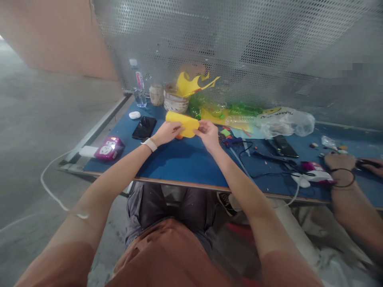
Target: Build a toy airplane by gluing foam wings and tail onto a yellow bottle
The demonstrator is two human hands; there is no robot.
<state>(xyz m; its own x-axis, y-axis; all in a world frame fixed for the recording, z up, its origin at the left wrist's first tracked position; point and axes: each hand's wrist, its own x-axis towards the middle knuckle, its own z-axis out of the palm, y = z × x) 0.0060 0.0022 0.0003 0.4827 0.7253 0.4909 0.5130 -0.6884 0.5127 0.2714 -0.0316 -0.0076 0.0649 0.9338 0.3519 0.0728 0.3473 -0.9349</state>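
Observation:
A curled yellow sheet [186, 124], perhaps paper or thin foam, is held up above the blue tabletop between my two hands. My left hand [168, 132] grips its left side, fingers closed on it. At its right edge my right hand [208, 133] pinches the sheet between thumb and fingers. A small orange thing [179, 136] shows just under the sheet, too little of it visible to name. Behind the sheet stands a round tub [176, 103] with yellow cut scraps [194, 84] lying over its top.
On the left are a black phone [144, 127], a white case [134, 115], a purple power socket [110, 148] and a water bottle [139, 85]. To the right lie a blue glue gun [233, 142], cables, a plastic bag [289, 121] and a co-worker's hand [340, 161].

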